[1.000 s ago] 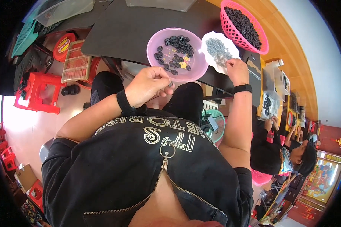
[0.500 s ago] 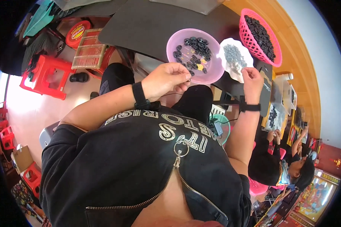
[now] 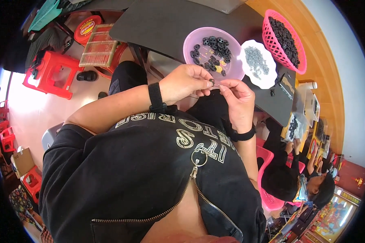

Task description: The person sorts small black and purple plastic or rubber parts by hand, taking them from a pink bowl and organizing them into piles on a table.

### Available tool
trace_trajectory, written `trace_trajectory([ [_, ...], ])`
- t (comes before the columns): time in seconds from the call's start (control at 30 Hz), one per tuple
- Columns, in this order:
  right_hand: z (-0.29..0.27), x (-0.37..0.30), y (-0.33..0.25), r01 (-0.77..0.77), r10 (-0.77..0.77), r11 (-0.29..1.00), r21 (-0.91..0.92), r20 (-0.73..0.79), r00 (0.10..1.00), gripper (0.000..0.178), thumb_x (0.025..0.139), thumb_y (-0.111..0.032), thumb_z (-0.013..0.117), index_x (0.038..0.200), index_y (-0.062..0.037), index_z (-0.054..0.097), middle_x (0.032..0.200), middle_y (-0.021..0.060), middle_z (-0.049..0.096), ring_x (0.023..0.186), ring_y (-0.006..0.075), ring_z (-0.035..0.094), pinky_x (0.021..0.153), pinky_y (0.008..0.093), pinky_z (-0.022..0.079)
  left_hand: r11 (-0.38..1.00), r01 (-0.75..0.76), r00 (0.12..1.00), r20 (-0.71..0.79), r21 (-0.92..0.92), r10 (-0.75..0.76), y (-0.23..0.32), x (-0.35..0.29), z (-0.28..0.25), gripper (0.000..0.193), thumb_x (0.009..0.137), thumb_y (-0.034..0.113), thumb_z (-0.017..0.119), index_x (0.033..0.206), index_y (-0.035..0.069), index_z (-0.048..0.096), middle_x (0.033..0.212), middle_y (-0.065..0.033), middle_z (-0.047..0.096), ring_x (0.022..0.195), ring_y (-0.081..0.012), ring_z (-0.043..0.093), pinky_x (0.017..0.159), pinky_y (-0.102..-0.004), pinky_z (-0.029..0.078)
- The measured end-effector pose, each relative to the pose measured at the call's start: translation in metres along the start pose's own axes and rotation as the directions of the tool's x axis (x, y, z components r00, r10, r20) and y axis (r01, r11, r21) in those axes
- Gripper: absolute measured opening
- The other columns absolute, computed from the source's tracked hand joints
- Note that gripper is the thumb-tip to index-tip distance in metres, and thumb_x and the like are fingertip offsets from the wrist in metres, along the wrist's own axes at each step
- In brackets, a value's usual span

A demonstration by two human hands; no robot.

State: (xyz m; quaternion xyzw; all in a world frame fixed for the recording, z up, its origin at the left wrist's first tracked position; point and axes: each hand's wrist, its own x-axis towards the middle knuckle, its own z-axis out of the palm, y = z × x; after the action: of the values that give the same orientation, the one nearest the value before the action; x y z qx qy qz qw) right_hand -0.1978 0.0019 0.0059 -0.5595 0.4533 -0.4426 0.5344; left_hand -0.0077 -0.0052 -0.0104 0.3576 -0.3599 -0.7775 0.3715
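While left fingers (image 3: pixel 201 84) pinch a dark piece (image 3: pixel 212 82), right fingers (image 3: pixel 232 84) press together, smooth round bowl (image 3: pixel 236 62) at twelve o'clock, scalloped dish (image 3: pixel 265 83) at two

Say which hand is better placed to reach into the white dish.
Likely the right hand: it is nearer the dish, while the left hand is farther off, pinching a dark piece. Whether the right holds anything is unclear.

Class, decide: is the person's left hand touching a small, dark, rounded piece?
Touching: the head view shows the left hand pinching the dark piece between thumb and forefinger.
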Motion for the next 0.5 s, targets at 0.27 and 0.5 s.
trace_trajectory([
  [0.27, 0.0075, -0.0028, 0.0000, 0.035, -0.037, 0.996, -0.078, -0.033, 0.999, 0.007, 0.083, 0.002, 0.061, 0.090, 0.0011, 0.064, 0.081, -0.0010, 0.062, 0.073, 0.0033, 0.053, 0.067, 0.0173, 0.043, 0.998, -0.018, 1.000, -0.003, 0.068, 0.018, 0.0008, -0.0046, 0.0028, 0.010, 0.087, 0.008, 0.058, 0.094, 0.001, 0.058, 0.082, -0.0038, 0.062, 0.072, -0.0086, 0.058, 0.065, -0.0195, 0.047],
  [0.5, 0.0103, -0.0069, 0.0013, 0.023, -0.027, 0.993, -0.117, -0.030, 0.999, 0.006, 0.083, 0.001, 0.061, 0.089, 0.0017, 0.064, 0.080, -0.0004, 0.062, 0.072, 0.0040, 0.054, 0.066, 0.0178, 0.044, 0.997, -0.042, 0.999, 0.005, 0.067, 0.042, -0.0018, -0.0064, 0.0053, 0.008, 0.088, 0.007, 0.057, 0.092, 0.001, 0.058, 0.081, -0.0044, 0.063, 0.071, -0.0087, 0.057, 0.064, -0.0198, 0.046],
])
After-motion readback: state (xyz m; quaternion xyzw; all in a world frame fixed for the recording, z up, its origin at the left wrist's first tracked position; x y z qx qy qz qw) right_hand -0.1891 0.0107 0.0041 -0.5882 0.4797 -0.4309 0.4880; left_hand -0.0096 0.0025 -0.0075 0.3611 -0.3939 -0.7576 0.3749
